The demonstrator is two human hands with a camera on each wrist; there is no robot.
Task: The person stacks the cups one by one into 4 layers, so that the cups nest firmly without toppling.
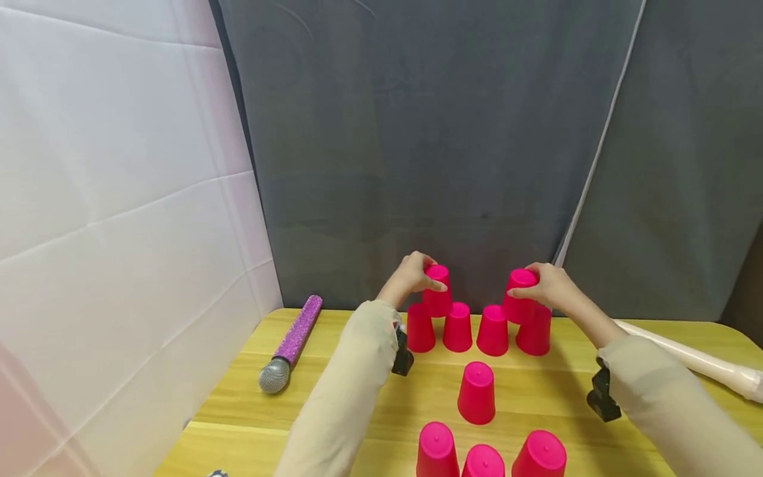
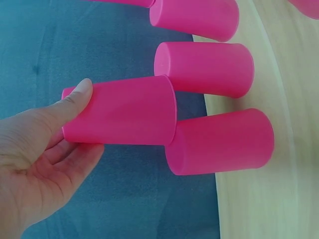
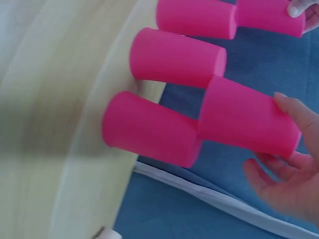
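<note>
Cups upended, long axes upright: left hand (image 1: 414,275) pinching left upper cup (image 1: 438,290) above the counter (image 1: 334,397) row's left pair, right hand (image 1: 551,285) gripping right upper cup (image 1: 520,295) above its right pair.

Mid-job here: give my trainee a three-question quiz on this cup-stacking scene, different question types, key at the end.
1. True or false: the left hand holds an upturned pink plastic cup on the back row of four cups.
2. How many pink cups stand loose in front of that row?
3. What lies left of the cups: A) glittery purple microphone, B) spoon, C) bottle?

Key: 1 true. 2 four. 3 A.
</note>
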